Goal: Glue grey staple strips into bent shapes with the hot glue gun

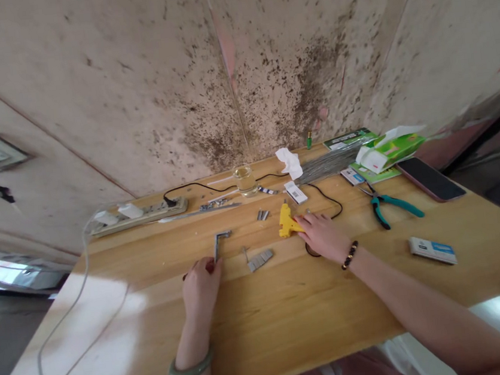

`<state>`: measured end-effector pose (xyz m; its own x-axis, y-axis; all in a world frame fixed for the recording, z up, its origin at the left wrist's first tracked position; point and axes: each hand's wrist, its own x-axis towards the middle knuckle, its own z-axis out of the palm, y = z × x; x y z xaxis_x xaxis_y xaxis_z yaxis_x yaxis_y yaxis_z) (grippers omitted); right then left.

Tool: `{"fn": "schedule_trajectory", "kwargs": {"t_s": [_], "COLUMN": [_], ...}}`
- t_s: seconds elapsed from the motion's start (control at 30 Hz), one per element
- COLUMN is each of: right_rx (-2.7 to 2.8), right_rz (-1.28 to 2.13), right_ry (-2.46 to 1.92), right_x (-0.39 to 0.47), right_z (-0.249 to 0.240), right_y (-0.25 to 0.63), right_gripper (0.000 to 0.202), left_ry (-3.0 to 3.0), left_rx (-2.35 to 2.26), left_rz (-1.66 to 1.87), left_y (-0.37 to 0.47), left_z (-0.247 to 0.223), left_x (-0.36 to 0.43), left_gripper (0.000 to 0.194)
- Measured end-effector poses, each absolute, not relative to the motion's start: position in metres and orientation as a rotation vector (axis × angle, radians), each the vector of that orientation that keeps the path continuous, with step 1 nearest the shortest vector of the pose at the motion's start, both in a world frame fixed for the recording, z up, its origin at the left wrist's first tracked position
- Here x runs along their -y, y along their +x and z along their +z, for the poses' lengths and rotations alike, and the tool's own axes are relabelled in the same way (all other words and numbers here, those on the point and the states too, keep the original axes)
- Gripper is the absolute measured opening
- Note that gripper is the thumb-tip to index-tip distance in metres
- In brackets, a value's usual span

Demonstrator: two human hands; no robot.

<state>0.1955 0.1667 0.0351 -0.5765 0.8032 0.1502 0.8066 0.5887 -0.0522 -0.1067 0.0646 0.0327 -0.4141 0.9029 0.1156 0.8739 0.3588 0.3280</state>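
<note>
Two hands work on the wooden table (pixel 293 327). L hand (pixel 201 286) sits at approx. 7 o'clock of table centre, fingers curled and pinching the near end of an L-shaped metal bracket (pixel 218 243); bracket lies flat, long leg running toward 12 o'clock, short leg bent toward 3. R hand (pixel 323 234) sits at approx. 3 o'clock of the bracket, well apart, fingers pressed together, tips touching a yellow tool (pixel 287 222). Whether it is gripped or only touched: cannot tell. Black cable (pixel 330 201) loops past the R hand at 1 o'clock.

Between the hands: staple strip (pixel 260 259), just beside neither. Loose staples (pixel 263 214) at 11 o'clock of the yellow tool.

Step in hand (est.): positioning. L hand steadies the bracket, R hand takes up the tool.

Next move calls for (est.): firm grasp on the tool, bracket kept flat, path over the staple strip w/o scattering it.

Elsewhere: green-handled pliers (pixel 390 206) at 3 o'clock, glass of liquid (pixel 245 179) at 12, power strip (pixel 144 213) at 10.
</note>
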Motion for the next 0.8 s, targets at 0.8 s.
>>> {"fn": "schedule_trajectory", "kwargs": {"t_s": [0.8], "right_rx": [1.867], "right_rz": [1.622], "right_ry": [-0.841], "right_x": [-0.108], "right_z": [0.052], "right_y": [0.125], "right_gripper": [0.037], "left_ry": [1.493], "left_rx": [-1.559], "left_rz": [1.415], "left_y": [-0.064], "left_z": [0.028], "left_x": [-0.059], "left_gripper": [0.020]}}
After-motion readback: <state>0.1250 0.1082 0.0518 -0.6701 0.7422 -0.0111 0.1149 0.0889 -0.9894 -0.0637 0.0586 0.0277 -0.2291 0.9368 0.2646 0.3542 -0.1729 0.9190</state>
